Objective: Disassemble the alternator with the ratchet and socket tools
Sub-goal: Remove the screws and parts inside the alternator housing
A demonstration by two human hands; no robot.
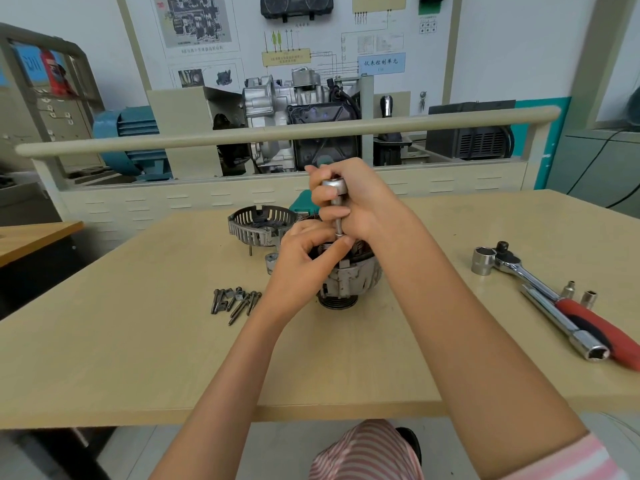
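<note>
A pale wooden table is standing before a wall-mounted wiring-diagram board; both hands' fingers are curling around an upright chrome socket driver on the grey metal alternator

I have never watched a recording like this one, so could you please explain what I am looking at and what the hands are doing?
There is no robot here: a person wears a camera on the head, so the single picture looks forward and down at their own arms. On the table stands the alternator, partly taken apart. The right hand grips an upright socket driver set into the alternator's top, while the left hand holds the alternator, its fingers by the tool's tip. To the left lie removed bolts and, behind them, a slotted cover. To the right lie a ratchet with a red handle, an extension bar and two small sockets.
</note>
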